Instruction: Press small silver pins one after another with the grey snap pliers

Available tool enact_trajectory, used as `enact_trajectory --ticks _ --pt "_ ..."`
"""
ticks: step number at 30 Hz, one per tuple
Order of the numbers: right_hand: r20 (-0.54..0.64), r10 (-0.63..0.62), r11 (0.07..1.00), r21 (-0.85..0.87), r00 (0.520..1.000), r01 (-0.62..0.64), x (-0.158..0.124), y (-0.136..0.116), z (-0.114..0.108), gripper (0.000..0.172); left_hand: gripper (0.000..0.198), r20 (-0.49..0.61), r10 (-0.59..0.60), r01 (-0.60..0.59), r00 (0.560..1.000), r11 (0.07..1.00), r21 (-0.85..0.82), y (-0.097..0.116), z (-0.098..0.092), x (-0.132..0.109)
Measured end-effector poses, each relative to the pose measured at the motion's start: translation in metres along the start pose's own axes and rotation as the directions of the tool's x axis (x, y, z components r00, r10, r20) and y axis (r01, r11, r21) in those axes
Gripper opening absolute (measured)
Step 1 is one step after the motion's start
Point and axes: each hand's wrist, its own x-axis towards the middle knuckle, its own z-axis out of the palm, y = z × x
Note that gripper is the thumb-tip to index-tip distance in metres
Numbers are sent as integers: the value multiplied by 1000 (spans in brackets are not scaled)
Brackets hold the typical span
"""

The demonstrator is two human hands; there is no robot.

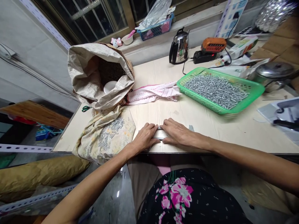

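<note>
Near the table's front edge, my left hand (147, 136) and my right hand (176, 132) face each other. Between them lies a flat piece with thin metal edges (160, 138). The fingers and thumbs of both hands are closed on its two long sides, and most of it is hidden under them. To the left of my left hand, small metal pins (112, 129) are heaped on a stained, patterned cloth (127, 132). A small grey piece (191, 128) shows just behind my right wrist.
A green plastic basket (255, 90) full of similar pins stands at right. At back left an open sack (79, 71) holds a white bowl (109, 87). A pink-white cloth (151, 94), green-handled scissors (86, 108), a steel kettle (181, 46) and an orange battery (213, 45) also lie about.
</note>
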Motion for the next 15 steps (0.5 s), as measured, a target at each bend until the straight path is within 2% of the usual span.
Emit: enact_trajectory --ticks 3,6,12,13,15 --pt "-3 -14 999 -32 1000 14 1 -3 3 15 34 -12 -23 22 1000 999 -49 3 3 0" --pt "28 17 997 -72 999 -15 9 -5 9 16 19 -62 -56 52 996 996 -76 6 7 1" --pt "59 5 996 -91 998 1 18 1 7 16 17 -100 -114 107 988 992 -73 8 9 0" --pt "61 -14 995 -96 998 20 18 4 3 19 19 -119 -121 114 985 991 -69 10 11 -3" --pt "79 -59 993 -99 995 67 17 10 -6 34 29 -194 -128 119 973 991 -53 17 17 -12"
